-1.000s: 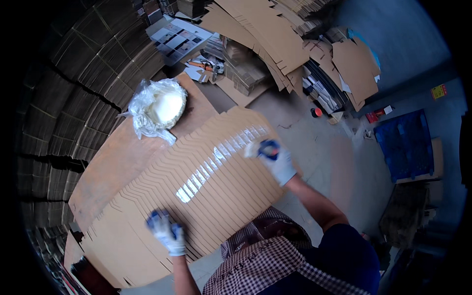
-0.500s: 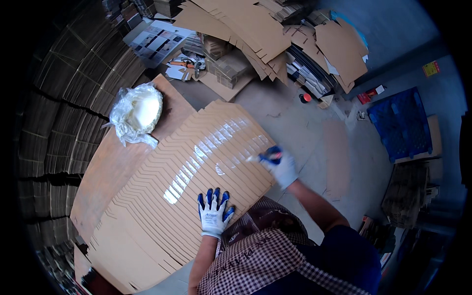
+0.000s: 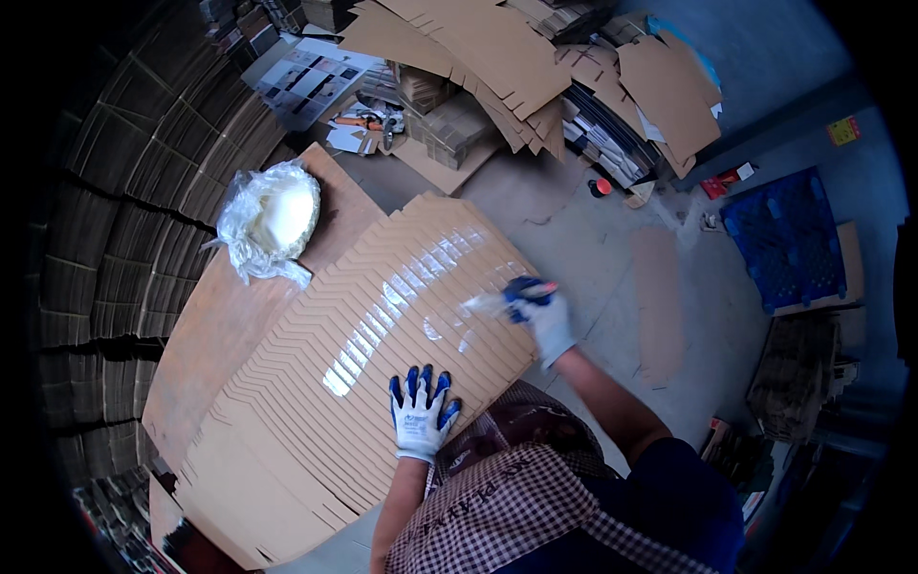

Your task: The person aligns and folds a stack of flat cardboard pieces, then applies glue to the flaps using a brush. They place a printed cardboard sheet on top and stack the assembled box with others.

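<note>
Overlapping cardboard sheets (image 3: 287, 421) are fanned out in front of me, their edges showing as a row of narrow strips. A shiny wet streak (image 3: 387, 306) runs across several strips, with smaller wet patches nearer my right hand. My left hand (image 3: 419, 416), in a white glove with blue fingertips, lies flat on the sheets with fingers spread. In the same kind of glove, my right hand (image 3: 543, 316) is closed around a brush (image 3: 486, 304); its pale bristles are motion-blurred over the strips, and a reddish handle end shows. Whether the bristles touch is unclear.
A plastic-wrapped bowl of white paste (image 3: 287, 215) stands on the wooden board (image 3: 225, 325) at the left. Bundled cardboard stacks (image 3: 115, 191) line the left side. More cardboard (image 3: 469, 48) is piled at the back, and a blue pallet (image 3: 786, 239) leans at the right.
My right hand has shifted slightly, and the brush now reaches further left over the strips. New wet patches show near it. My left hand stays flat in the same place on the cardboard.
</note>
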`<state>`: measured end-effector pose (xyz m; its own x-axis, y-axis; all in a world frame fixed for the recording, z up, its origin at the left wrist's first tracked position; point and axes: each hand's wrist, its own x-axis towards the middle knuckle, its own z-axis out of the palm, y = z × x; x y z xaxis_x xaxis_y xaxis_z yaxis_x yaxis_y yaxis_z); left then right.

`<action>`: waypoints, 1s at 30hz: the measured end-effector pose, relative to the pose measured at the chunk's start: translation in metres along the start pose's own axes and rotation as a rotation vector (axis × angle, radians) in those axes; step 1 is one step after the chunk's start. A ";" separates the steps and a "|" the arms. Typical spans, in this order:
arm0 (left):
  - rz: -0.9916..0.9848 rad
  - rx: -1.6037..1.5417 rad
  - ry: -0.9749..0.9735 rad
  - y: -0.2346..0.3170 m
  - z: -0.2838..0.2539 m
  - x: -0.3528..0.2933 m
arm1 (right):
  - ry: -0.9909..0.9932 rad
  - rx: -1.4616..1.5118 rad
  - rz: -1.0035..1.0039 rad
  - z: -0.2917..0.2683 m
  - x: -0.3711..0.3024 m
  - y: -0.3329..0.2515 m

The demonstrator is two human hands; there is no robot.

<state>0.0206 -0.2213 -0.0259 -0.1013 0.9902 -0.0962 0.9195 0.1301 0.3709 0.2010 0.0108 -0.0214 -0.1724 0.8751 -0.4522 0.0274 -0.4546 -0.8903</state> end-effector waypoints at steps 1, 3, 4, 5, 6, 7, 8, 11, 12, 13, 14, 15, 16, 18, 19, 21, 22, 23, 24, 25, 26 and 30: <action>-0.010 0.010 -0.013 -0.001 -0.002 -0.003 | -0.140 0.144 0.037 0.033 -0.020 0.000; 0.006 0.006 -0.025 0.000 -0.001 0.001 | -0.257 0.000 0.100 0.076 -0.043 0.021; 0.008 0.003 -0.028 -0.001 0.002 0.000 | -0.217 -0.295 -0.098 0.092 -0.052 0.022; 0.006 0.001 -0.026 -0.003 0.003 -0.001 | -0.179 -0.356 -0.235 0.095 -0.047 0.024; 0.000 0.006 -0.018 -0.004 0.002 -0.002 | -0.144 -0.418 -0.375 0.100 -0.036 0.027; 0.004 0.006 -0.015 -0.003 0.001 0.000 | -0.076 -0.411 -0.297 0.089 -0.005 0.035; 0.003 0.005 -0.015 -0.002 0.000 -0.001 | -0.011 -0.407 -0.214 0.069 0.030 0.037; -0.008 -0.008 -0.039 -0.002 0.001 -0.005 | 0.335 -0.717 -0.516 0.015 0.081 -0.017; 0.001 -0.010 -0.044 -0.002 0.000 0.000 | 0.473 -0.945 -0.846 -0.010 0.092 -0.021; -0.003 -0.016 -0.048 -0.003 0.000 0.000 | 0.501 -0.957 -0.825 -0.028 0.093 -0.028; -0.001 -0.038 -0.050 -0.003 -0.002 0.000 | 0.532 -0.972 -0.797 -0.044 0.091 -0.034; 0.002 -0.061 -0.053 -0.003 -0.004 0.001 | 0.489 -0.500 -0.525 -0.056 0.088 -0.034; 0.007 -0.083 -0.060 -0.004 -0.006 0.002 | 0.433 -0.032 -0.246 -0.068 0.083 -0.032; 0.010 -0.202 0.017 -0.016 -0.004 0.002 | 0.524 0.053 -0.305 -0.087 0.067 -0.018; 0.011 -0.253 0.062 -0.028 0.001 0.004 | 0.590 0.065 -0.370 -0.100 0.061 0.001; 0.013 -0.234 0.100 -0.042 -0.022 0.047 | 0.607 0.390 -0.512 -0.150 0.058 0.071; -0.017 -0.225 0.157 -0.059 -0.030 0.063 | 0.658 0.412 -0.523 -0.150 0.049 0.093; 0.028 -0.225 0.204 -0.073 -0.042 0.091 | 0.715 0.429 -0.543 -0.144 0.036 0.112; 0.059 -0.201 0.231 -0.089 -0.050 0.117 | 0.772 0.447 -0.563 -0.138 0.026 0.130; 0.078 -0.190 0.280 -0.103 -0.051 0.143 | 0.841 0.397 -0.561 -0.140 0.019 0.154; 0.048 -0.209 0.294 -0.119 -0.052 0.167 | 0.845 0.423 -0.494 -0.133 0.010 0.165; -0.012 -0.222 0.221 -0.184 -0.046 0.233 | 0.938 0.484 -0.119 -0.063 -0.009 0.141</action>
<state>-0.1898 -0.0117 -0.0738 -0.2137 0.9726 0.0920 0.8147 0.1254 0.5661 0.2684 -0.0506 -0.1467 0.6855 0.6025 -0.4088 -0.3705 -0.1947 -0.9082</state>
